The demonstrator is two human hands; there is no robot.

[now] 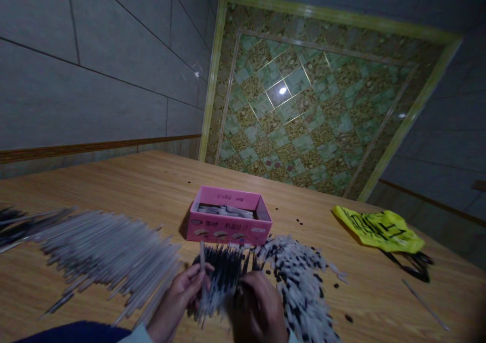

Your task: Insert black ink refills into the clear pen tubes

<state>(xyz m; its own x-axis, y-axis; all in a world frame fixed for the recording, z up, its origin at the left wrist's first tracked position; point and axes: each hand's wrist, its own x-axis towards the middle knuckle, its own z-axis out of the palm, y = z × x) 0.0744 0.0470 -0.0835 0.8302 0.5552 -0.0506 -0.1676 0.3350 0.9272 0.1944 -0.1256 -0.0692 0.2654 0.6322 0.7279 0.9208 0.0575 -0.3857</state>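
Note:
My left hand (pixel 187 293) is closed around a slim translucent tube (pixel 202 262), which stands nearly upright between thumb and fingers. Just to its right, my right hand (pixel 261 302) is over the near side of a pile of thin dark-and-clear sticks (pixel 224 269). Its fingers are curled and blurred, and whatever they pinch is hidden. A wide heap of long translucent tubes (pixel 110 252) lies left of my hands. On the right is a heap of small clear and black pieces (pixel 296 282).
Behind the sticks stands an open pink box (pixel 230 231) with pale thin pieces inside. Farther right lie a yellow bag (pixel 379 229) with black straps and a single thin stick (pixel 425 305). Dark sticks (pixel 23 226) lie at the far left of the wooden table (pixel 152 181).

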